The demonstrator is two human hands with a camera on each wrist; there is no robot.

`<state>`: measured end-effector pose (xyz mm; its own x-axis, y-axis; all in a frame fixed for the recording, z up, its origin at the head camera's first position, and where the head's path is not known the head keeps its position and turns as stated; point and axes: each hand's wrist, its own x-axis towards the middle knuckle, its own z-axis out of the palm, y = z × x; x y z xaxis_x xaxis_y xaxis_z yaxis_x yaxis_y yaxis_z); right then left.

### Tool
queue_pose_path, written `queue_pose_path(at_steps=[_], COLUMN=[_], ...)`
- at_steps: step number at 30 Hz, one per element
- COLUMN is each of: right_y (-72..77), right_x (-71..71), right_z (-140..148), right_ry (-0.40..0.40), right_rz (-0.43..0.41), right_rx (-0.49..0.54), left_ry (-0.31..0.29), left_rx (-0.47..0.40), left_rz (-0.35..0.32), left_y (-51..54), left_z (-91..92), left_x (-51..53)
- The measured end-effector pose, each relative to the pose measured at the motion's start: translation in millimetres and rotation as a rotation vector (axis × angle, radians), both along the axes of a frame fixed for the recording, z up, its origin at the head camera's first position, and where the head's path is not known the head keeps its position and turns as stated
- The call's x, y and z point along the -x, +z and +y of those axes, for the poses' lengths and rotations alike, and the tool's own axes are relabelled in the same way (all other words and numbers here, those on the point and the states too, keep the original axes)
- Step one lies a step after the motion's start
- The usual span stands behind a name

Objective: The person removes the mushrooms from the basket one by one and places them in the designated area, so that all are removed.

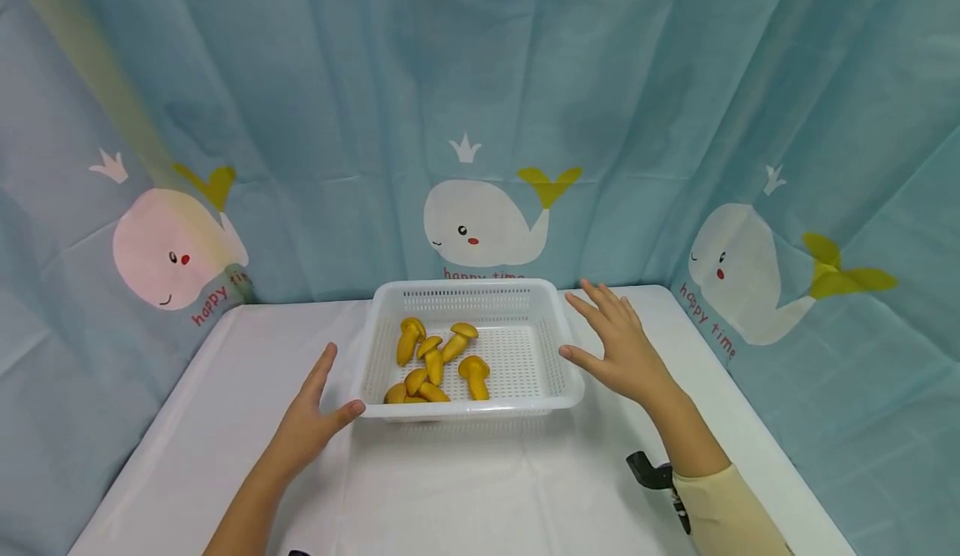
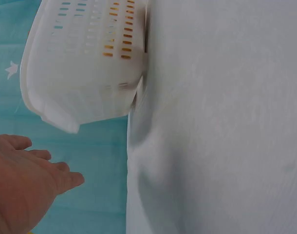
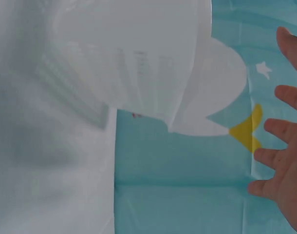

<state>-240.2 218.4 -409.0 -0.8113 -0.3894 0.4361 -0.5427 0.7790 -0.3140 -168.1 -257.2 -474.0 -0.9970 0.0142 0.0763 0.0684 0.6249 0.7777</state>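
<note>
A white perforated basket (image 1: 468,410) stands at the back of the white table, holding several yellow mushroom-shaped pieces (image 1: 475,377), mostly in its left half. Beside its front left corner is my left hand (image 1: 307,423), fingers spread, the thumb near the rim; whether it touches cannot be told. My right hand (image 1: 622,352) is by the right side with fingers apart and nothing in it. The left wrist view has the basket (image 2: 85,63) above my left hand (image 2: 27,185). In the right wrist view, a gap separates my right hand (image 3: 289,161) from the basket (image 3: 139,53).
A blue curtain (image 1: 337,122) with printed whales hangs behind and on both sides of the table (image 1: 465,489). A black strap (image 1: 652,473) is at my right sleeve (image 1: 727,510).
</note>
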Motion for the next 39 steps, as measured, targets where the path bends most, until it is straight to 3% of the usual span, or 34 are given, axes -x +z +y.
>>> queue_pose_path(at_steps=[10, 22, 29, 39], right_y=[5.1, 4.4, 0.9, -8.2], right_x=[8.0, 17.1, 22.5, 33.2], right_z=[-34, -66, -87, -118], right_ry=[0.057, 0.134, 0.132, 0.097], right_rz=[-0.055, -0.126, -0.166, -0.281], right_rx=[0.067, 0.162, 0.192, 0.252], left_ry=[-0.019, -0.029, -0.037, -0.027], left_rx=[-0.106, -0.159, -0.16, -0.197], left_rz=[-0.022, 0.009, 0.047, 0.062], left_y=[-7.6, -21.6, -31.1, -32.4], left_z=[11.8, 18.3, 17.8, 19.1], left_x=[2.0, 2.3, 1.4, -2.2])
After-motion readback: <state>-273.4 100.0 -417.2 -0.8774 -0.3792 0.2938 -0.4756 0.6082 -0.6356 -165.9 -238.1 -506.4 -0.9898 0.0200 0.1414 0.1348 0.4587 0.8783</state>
